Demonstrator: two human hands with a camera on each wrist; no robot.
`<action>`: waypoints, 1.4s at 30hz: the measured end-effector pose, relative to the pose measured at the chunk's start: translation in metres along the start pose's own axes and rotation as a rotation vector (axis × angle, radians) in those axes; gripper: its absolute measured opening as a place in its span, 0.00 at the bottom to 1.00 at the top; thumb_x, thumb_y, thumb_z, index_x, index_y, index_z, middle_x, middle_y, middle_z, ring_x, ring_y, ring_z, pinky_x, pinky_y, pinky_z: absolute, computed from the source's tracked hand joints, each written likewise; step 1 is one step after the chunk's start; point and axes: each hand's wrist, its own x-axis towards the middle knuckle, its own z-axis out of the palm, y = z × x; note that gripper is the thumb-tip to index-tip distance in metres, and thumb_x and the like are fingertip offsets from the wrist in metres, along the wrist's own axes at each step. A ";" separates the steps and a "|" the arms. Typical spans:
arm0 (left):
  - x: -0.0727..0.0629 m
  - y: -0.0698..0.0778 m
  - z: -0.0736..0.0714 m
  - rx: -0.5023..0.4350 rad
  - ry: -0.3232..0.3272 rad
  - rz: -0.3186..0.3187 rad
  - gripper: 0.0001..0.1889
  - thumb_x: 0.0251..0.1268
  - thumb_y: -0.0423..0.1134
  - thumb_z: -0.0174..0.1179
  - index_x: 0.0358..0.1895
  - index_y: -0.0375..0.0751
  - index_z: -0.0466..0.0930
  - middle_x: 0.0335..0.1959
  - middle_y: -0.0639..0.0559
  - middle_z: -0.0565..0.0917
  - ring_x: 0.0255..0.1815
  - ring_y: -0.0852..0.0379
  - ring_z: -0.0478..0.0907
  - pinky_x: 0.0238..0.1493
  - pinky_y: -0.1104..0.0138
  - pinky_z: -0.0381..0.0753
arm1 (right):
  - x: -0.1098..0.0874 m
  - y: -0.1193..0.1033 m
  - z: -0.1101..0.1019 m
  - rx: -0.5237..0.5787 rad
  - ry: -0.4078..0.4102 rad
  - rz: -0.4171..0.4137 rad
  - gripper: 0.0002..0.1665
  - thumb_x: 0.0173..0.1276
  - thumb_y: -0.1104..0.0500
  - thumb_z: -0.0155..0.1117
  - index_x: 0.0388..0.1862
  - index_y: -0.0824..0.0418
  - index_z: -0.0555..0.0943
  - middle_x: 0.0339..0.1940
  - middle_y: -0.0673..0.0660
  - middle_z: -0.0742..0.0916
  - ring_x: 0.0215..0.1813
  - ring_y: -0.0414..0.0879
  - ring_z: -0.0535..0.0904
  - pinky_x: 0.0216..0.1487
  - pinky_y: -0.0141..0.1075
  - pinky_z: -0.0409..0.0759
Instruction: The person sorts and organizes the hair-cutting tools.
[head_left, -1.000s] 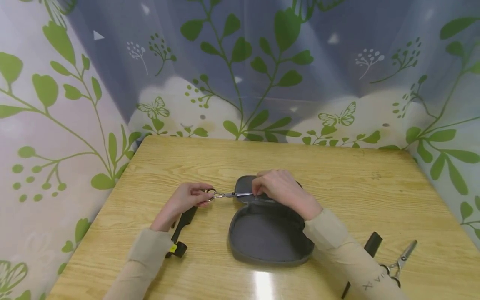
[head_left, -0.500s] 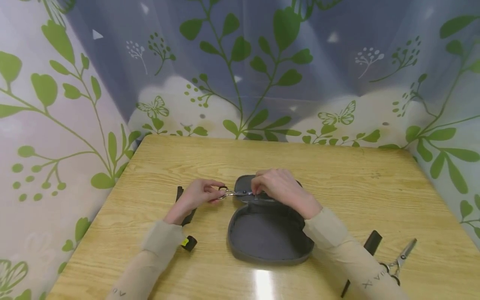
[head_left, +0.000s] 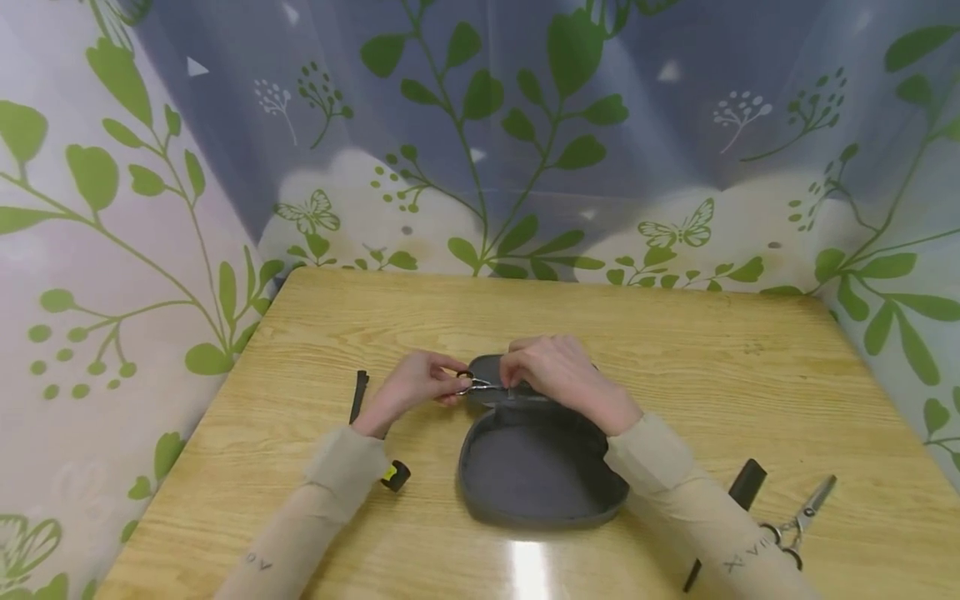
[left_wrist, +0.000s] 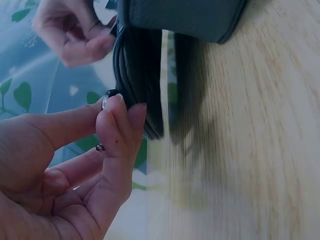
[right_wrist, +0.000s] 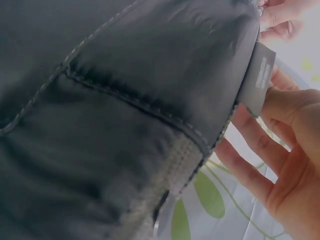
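My left hand [head_left: 420, 385] holds a pair of silver scissors [head_left: 482, 386] by the finger loops. Their blades point right, overlapping the raised rear part [head_left: 483, 368] of a dark grey zip case, and their tips are hidden. With thumb and fingertips, my right hand [head_left: 558, 372] pinches a small grey fabric tab [right_wrist: 256, 80] at the edge of the dark stitched panel [right_wrist: 150, 65]. The case's front half [head_left: 536, 479] lies open toward me, a shallow hollow shell. In the left wrist view, the left fingertips are right at the case's layered edge [left_wrist: 137, 75].
A second pair of scissors [head_left: 808, 512] lies at the right, by a long black object [head_left: 747, 483] partly under the right sleeve. A slim black strip [head_left: 359, 396] lies left of the left hand. Beside the left sleeve is a small black piece with a yellow patch [head_left: 397, 475].
My left hand has moved right with the scissors, so more of the blades is hidden at the case. The black piece with the yellow patch moved along with that arm. The right hand stays put.
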 end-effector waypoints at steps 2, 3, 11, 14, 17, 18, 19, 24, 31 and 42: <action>0.002 0.003 0.003 0.049 0.000 -0.003 0.20 0.70 0.39 0.67 0.59 0.32 0.82 0.34 0.41 0.90 0.34 0.47 0.88 0.41 0.61 0.86 | 0.001 0.000 0.001 -0.006 0.007 -0.003 0.12 0.64 0.57 0.75 0.24 0.42 0.84 0.27 0.39 0.82 0.19 0.34 0.69 0.17 0.29 0.63; 0.003 0.004 0.004 0.077 0.005 -0.008 0.20 0.70 0.40 0.67 0.59 0.33 0.83 0.33 0.43 0.90 0.33 0.48 0.88 0.41 0.63 0.86 | 0.001 0.000 0.002 -0.012 0.010 -0.005 0.12 0.63 0.57 0.75 0.24 0.42 0.83 0.26 0.39 0.82 0.18 0.34 0.69 0.17 0.29 0.63; 0.008 0.020 0.016 0.269 0.043 0.016 0.18 0.68 0.44 0.68 0.56 0.39 0.86 0.26 0.47 0.88 0.30 0.48 0.87 0.30 0.70 0.77 | 0.002 -0.003 0.002 -0.027 -0.013 0.017 0.11 0.66 0.56 0.73 0.26 0.42 0.84 0.26 0.40 0.81 0.17 0.34 0.65 0.16 0.29 0.61; 0.011 0.022 0.021 0.329 0.055 0.039 0.18 0.69 0.46 0.67 0.55 0.40 0.87 0.24 0.47 0.87 0.29 0.48 0.86 0.25 0.72 0.71 | 0.002 -0.004 0.002 -0.019 -0.031 0.029 0.11 0.67 0.57 0.72 0.26 0.43 0.84 0.26 0.41 0.81 0.16 0.34 0.64 0.16 0.29 0.61; 0.013 0.021 0.022 0.360 0.051 0.045 0.17 0.70 0.48 0.66 0.55 0.42 0.88 0.24 0.49 0.88 0.28 0.50 0.85 0.24 0.71 0.70 | 0.002 -0.003 0.002 -0.004 -0.034 0.034 0.11 0.67 0.58 0.72 0.26 0.43 0.84 0.26 0.41 0.81 0.17 0.34 0.65 0.17 0.28 0.62; 0.013 0.021 0.021 0.361 0.049 0.043 0.18 0.70 0.49 0.65 0.55 0.43 0.88 0.26 0.50 0.88 0.28 0.51 0.85 0.24 0.71 0.71 | 0.002 -0.003 0.002 -0.001 -0.034 0.035 0.11 0.67 0.58 0.72 0.26 0.43 0.84 0.26 0.41 0.81 0.17 0.34 0.65 0.17 0.28 0.62; 0.012 0.020 0.019 0.355 0.040 0.039 0.18 0.70 0.49 0.65 0.55 0.43 0.88 0.28 0.50 0.89 0.29 0.51 0.85 0.26 0.70 0.73 | 0.002 -0.003 0.001 0.004 -0.033 0.034 0.11 0.67 0.58 0.72 0.26 0.43 0.84 0.26 0.41 0.81 0.17 0.34 0.66 0.17 0.28 0.62; 0.010 0.018 0.007 0.303 -0.006 0.023 0.20 0.69 0.49 0.66 0.58 0.44 0.86 0.43 0.51 0.89 0.37 0.54 0.85 0.36 0.65 0.80 | 0.003 -0.001 0.001 0.008 -0.040 0.039 0.11 0.67 0.58 0.72 0.26 0.44 0.85 0.27 0.41 0.82 0.17 0.34 0.67 0.17 0.28 0.62; 0.013 0.019 0.004 0.227 -0.070 0.067 0.17 0.70 0.38 0.66 0.59 0.37 0.84 0.46 0.47 0.89 0.42 0.53 0.86 0.42 0.65 0.83 | 0.003 -0.001 0.000 -0.001 -0.060 0.070 0.12 0.68 0.61 0.71 0.27 0.45 0.85 0.27 0.42 0.82 0.18 0.34 0.67 0.18 0.29 0.64; 0.020 0.032 0.017 0.228 -0.054 0.122 0.17 0.69 0.35 0.66 0.59 0.35 0.84 0.45 0.47 0.90 0.45 0.53 0.87 0.49 0.61 0.83 | 0.005 0.000 0.001 -0.044 -0.071 0.097 0.14 0.71 0.63 0.67 0.28 0.45 0.83 0.26 0.42 0.79 0.17 0.36 0.66 0.18 0.30 0.62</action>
